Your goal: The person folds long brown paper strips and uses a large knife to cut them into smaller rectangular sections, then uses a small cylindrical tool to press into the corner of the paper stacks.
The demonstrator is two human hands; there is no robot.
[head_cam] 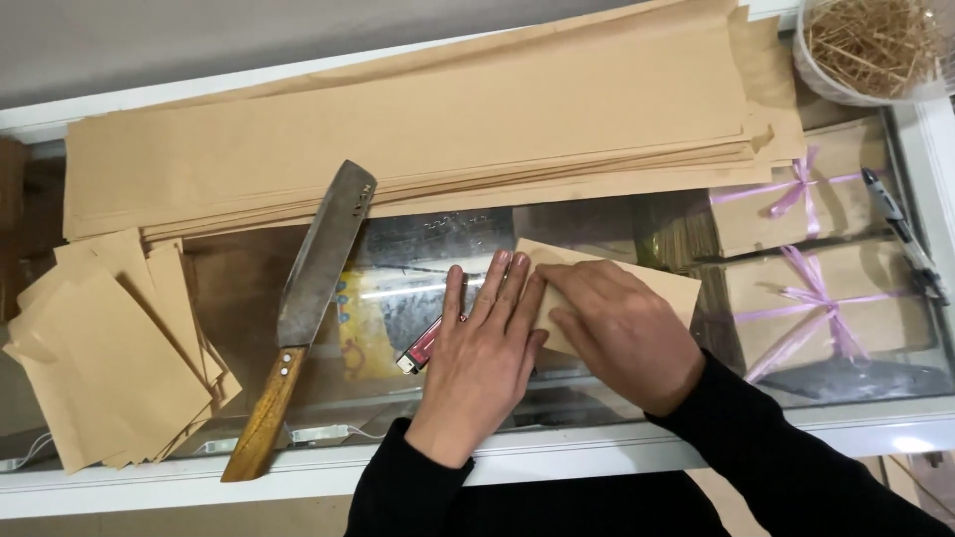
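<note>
Black sleeves came up from the bottom edge of the frame, both yours. Your left hand [484, 353] lay flat at lower centre on the glass top [398, 298], fingers straight and slightly spread, holding nothing; its fingertips reached the left edge of the paper piece [668, 288]. Your right hand [619, 328] pressed down on that same brown piece, fingers together and bent, pinning it rather than gripping it. The piece sat right of centre on the glass, mostly covered by your right hand.

A pink lighter [422, 348] lay just left of your left hand, touching or nearly so; could not tell which. A big knife [318, 268] with a wooden handle ran diagonally, left of centre, blade pointing up and right.

Long paper sheets [418, 129] were stacked across the top of the frame. Cut squares [109, 358] were piled at lower left. A tub of sticks [870, 45] stood in the upper right corner. A pen [900, 234] lay along the right edge. Parcels tied with lilac ribbon [816, 293] showed under the glass at right.
</note>
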